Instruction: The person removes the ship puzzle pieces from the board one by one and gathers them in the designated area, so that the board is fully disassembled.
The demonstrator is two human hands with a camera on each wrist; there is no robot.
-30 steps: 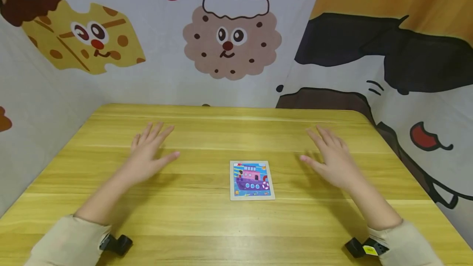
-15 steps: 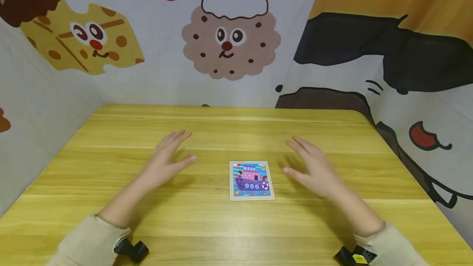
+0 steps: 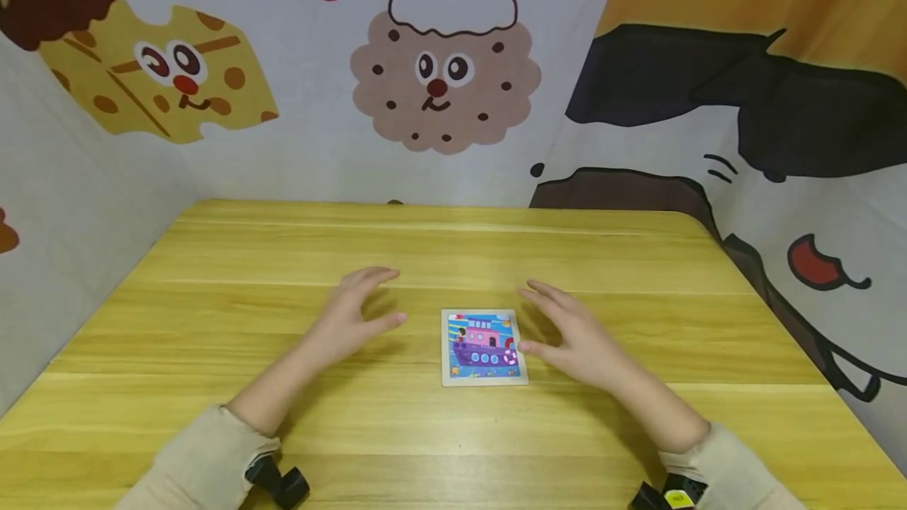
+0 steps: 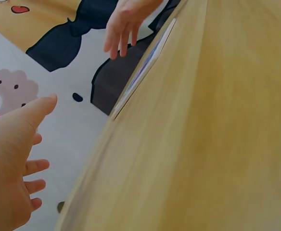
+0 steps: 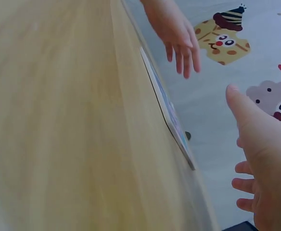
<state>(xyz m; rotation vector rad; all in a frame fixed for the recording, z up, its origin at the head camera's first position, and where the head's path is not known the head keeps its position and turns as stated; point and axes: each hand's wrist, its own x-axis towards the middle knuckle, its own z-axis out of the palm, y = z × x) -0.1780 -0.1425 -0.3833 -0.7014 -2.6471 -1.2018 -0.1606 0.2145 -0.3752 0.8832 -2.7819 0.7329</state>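
Note:
A flat square picture puzzle or board point(image 3: 484, 346) with a pale border lies on the wooden table, showing a purple and pink boat on blue. To its left my left hand point(image 3: 350, 321) hovers above the table, thumb and fingers spread apart, holding nothing. On the other side my right hand point(image 3: 577, 337) is held the same way, its thumb tip by the board's right edge; whether it touches I cannot tell. In the left wrist view the board point(image 4: 145, 70) appears nearly edge-on, flat on the tabletop. Both hands show in the right wrist view too, empty.
The wooden table point(image 3: 453, 447) stretches beneath both arms. Behind it hangs a white cloth point(image 3: 298, 101) printed with cartoon cheese, a biscuit and a larger dark figure. Black wrist cameras sit at the left cuff point(image 3: 279, 482) and the right cuff point(image 3: 666, 493).
Both hands have moved inward, the left to the right and the right to the left, closing in on the board and coming slightly nearer to me. The board lies where it was.

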